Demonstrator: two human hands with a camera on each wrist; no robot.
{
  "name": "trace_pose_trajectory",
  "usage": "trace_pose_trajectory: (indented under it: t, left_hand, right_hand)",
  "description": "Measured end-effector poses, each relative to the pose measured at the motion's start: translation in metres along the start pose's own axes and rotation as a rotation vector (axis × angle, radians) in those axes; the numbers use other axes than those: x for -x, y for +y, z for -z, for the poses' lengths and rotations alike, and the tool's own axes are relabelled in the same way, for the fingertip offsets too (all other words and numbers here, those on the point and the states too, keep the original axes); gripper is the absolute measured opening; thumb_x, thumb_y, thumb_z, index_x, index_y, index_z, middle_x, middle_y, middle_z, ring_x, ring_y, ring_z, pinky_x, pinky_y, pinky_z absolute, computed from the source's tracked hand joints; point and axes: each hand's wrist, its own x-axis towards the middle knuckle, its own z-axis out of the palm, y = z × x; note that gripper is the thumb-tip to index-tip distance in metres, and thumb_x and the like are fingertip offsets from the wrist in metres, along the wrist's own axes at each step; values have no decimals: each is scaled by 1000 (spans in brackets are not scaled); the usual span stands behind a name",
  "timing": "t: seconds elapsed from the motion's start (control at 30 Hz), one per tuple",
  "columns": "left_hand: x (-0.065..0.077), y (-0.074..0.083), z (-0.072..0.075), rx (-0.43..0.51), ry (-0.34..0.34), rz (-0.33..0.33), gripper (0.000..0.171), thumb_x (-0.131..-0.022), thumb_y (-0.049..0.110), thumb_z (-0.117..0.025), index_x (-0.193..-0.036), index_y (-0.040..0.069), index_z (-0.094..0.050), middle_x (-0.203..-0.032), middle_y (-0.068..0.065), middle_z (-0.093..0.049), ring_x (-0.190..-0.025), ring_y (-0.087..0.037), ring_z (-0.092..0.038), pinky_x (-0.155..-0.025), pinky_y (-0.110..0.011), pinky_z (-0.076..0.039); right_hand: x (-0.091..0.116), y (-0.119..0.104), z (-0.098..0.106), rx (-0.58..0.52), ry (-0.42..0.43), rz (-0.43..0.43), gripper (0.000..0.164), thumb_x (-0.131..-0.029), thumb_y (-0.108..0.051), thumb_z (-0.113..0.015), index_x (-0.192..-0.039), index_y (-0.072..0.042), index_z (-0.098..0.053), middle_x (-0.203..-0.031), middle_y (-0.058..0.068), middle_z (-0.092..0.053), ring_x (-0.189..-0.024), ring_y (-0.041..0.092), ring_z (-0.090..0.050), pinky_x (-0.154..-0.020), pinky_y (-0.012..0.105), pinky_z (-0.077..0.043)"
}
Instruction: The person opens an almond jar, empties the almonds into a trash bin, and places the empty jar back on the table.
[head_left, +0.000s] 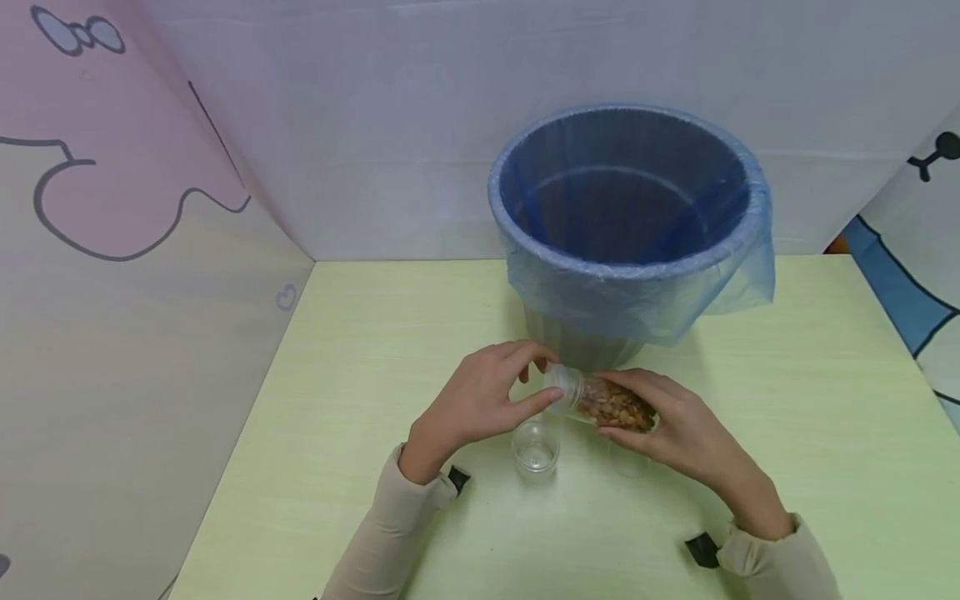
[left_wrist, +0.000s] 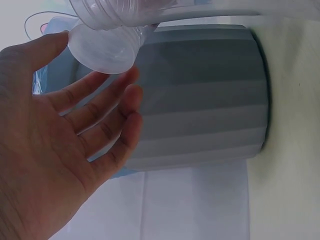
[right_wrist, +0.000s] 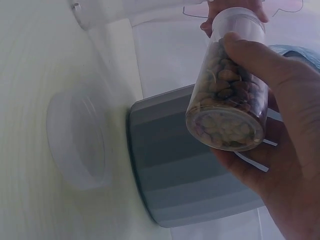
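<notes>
"Gripping what, exactly?"

"A clear jar (head_left: 615, 406). The right hand (head_left: 675, 417) wraps thumb and fingers round its body near the base, while the left hand (head_left: 487, 396) lightly pinches the frosted lid (head_left: 561, 387) between thumb and fingertips, the other fingers loosely spread."

"Why one hand at each end?"

"Probably so the right can brace the body while the left has the lid free to work. It sits on the jar's mouth; whether it is screwed tight cannot be told."

"And why nearly sideways?"

"Likely for comfort: the lid points towards the left hand, and the jar hangs above the table (head_left: 375, 350). Brown pieces, nuts or seeds (right_wrist: 227, 87), fill it, so a seated lid would matter at that tilt."

"What stands just outside the grip?"

"On the near side, below the left hand, an empty clear jar (head_left: 536, 454), upright. Below the right hand, a see-through round piece (right_wrist: 102, 145) rests on the table; jar or lid, it is hard to say."

"And farther out?"

"Just beyond the grip, a grey bin (left_wrist: 200, 100). Its blue liner (head_left: 621, 304) is folded over the rim, presumably to keep the bag from slipping in."
</notes>
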Motion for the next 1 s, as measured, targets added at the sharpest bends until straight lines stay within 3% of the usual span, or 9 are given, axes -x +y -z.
trace_pose_trajectory:
  t: [0.23, 0.47, 0.77, 1.0]
  left_hand:
    - [1, -3, 1, 12, -4, -2, 37, -97, 43, -73, -125, 20, -65, -109, 9, -72, -85, -5, -63, -71, -23, -51]
    - [4, -5, 3, 55, -10, 47, 39, -95, 42, -76, -127, 22, -66, -112, 11, -72, -88, -4, -62, -73, -25, -50]
    - [7, -14, 0, 112, 8, 68, 44, -91, 33, -82, -129, 20, -65, -117, 9, -73, -90, -7, -63, -76, -26, -50]
    - [10, -29, -9, 197, -22, 115, 43, -91, 28, -83, -127, 15, -64, -127, 2, -73, -93, -19, -68, -89, -40, -55]
  right_hand:
    - [1, 0, 1, 4, 3, -19, 78, -66, -14, -99, -137, -15, -66, -121, 2, -74, -103, 20, -71, -79, 39, -61]
    - [3, 1, 2, 10, 14, -36, 80, -66, -14, -99, -138, -17, -66, -122, 1, -74, -105, 20, -71, -81, 38, -60]
    - [6, 2, 4, 20, 20, -53, 81, -66, -14, -99, -140, -19, -65, -125, 1, -73, -107, 20, -71, -83, 31, -58]
    - [9, 2, 4, 28, 13, -65, 82, -67, -15, -98, -141, -19, -64, -125, 1, -73, -108, 20, -70, -82, 36, -59]
